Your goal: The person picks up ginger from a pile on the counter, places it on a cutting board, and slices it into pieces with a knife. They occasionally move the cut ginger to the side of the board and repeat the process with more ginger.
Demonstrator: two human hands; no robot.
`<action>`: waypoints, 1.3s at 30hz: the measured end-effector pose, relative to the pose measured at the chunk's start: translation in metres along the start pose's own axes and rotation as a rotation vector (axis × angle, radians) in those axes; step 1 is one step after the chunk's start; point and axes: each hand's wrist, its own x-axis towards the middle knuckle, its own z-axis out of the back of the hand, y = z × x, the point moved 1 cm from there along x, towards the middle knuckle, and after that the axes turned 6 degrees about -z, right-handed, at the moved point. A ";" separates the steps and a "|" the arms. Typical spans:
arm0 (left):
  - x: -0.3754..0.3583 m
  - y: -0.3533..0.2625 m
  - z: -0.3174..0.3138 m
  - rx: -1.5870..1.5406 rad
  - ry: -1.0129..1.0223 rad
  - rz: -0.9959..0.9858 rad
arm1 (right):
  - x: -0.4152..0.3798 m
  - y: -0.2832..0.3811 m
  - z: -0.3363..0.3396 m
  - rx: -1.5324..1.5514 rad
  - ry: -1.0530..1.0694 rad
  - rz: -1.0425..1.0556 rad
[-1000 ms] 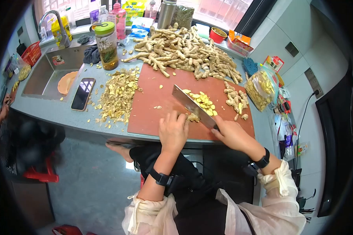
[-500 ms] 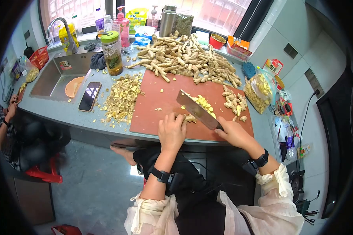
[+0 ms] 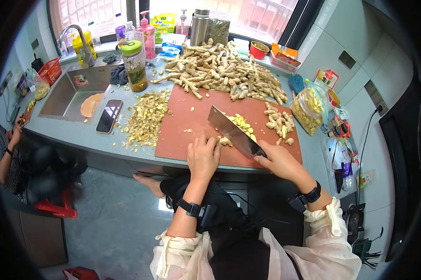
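My right hand [image 3: 279, 160] is wrapped round the handle of a cleaver [image 3: 233, 131], its broad blade slanting up to the left above the red cutting board [image 3: 182, 135]. My left hand [image 3: 204, 156] lies at the board's near side, fingers bent and pressed on a piece of ginger [image 3: 225, 141]. That piece pokes out to the right of the fingertips, right by the blade's edge. Behind the blade is a small heap of yellow ginger slices [image 3: 242, 123], partly hidden by it. Small ginger chunks [image 3: 279, 122] sit at the board's right side.
A large pile of whole ginger [image 3: 224, 67] covers the back of the counter. Left of the board lie dried-looking slices [image 3: 146, 116], a phone [image 3: 109, 116] and a lidded jar [image 3: 134, 67]. A bag of slices [image 3: 309, 109] stands right. Another person [image 3: 9, 154] sits at far left.
The cleaver's blade has shifted slightly left and up, near the ginger piece. My left hand keeps its hold, a touch further left. The view has shifted slightly.
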 end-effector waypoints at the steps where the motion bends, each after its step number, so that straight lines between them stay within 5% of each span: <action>1: 0.000 0.000 0.000 -0.003 -0.003 -0.001 | 0.000 -0.002 -0.002 -0.022 -0.023 0.031; 16: 0.001 0.001 -0.002 0.003 0.002 0.006 | 0.009 0.018 0.000 -0.278 0.038 -0.033; 39: 0.000 0.001 -0.003 0.051 0.044 -0.001 | 0.054 0.012 -0.016 -0.231 0.023 0.052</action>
